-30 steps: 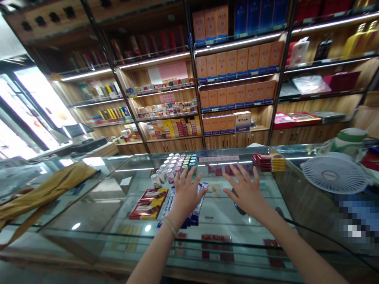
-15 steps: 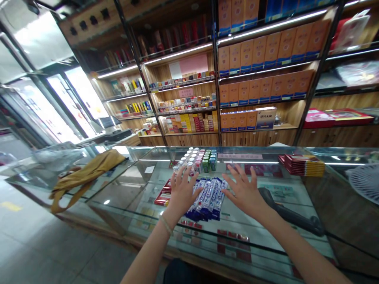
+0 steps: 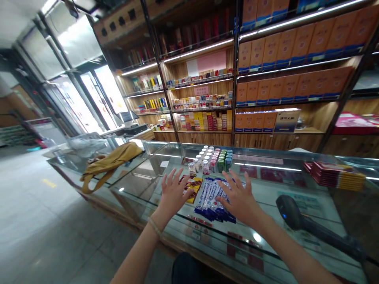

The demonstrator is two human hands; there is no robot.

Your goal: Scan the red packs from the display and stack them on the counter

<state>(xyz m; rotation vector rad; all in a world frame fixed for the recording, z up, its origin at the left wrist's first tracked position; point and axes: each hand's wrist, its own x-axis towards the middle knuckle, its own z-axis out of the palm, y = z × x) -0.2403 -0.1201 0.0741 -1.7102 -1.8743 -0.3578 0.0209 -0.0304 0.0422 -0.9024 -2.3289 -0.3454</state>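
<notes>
Blue-and-white wrapped sticks [image 3: 211,197] lie side by side in a bunch on the glass counter [image 3: 266,185]. My right hand [image 3: 238,195], fingers spread, hovers over their right side and hides part of them. Left of the bunch, my left hand [image 3: 174,195] is held with its fingers apart and nothing in it. It partly covers a yellow-and-red packet [image 3: 195,188]. Behind the sticks stand rows of small bottles [image 3: 205,163] with white lids, beside green and blue ones [image 3: 224,161]. Whether either hand touches anything I cannot tell.
A black handheld scanner [image 3: 291,213] lies on the right, its cable trailing off. Stacked red-and-yellow packs [image 3: 334,175] sit behind it. A mustard cloth bag [image 3: 114,159] rests on the left counter. Shelves of orange boxes [image 3: 275,90] line the wall.
The view has turned left, so the counter things appear farther right. My left hand has moved away from the sticks, uncovering more of the yellow-and-red packet; my right hand is now over them.
</notes>
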